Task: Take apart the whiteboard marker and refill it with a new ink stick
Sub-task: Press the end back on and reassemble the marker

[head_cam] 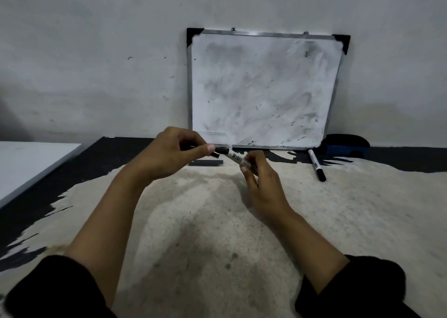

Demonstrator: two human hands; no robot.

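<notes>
Both hands hold the marker (233,157) in the air, just in front of the whiteboard (261,90). The left hand (169,155) pinches its black end; the right hand (261,179) grips the white barrel. Fingers hide both ends of the marker.

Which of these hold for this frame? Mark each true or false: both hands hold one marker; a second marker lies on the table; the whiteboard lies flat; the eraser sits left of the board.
1. Both hands hold one marker. True: the left hand grips the dark end of the marker, the right hand its white barrel.
2. A second marker lies on the table. True.
3. The whiteboard lies flat. False: it stands leaning against the wall.
4. The eraser sits left of the board. False: it is at the board's lower right corner.
</notes>
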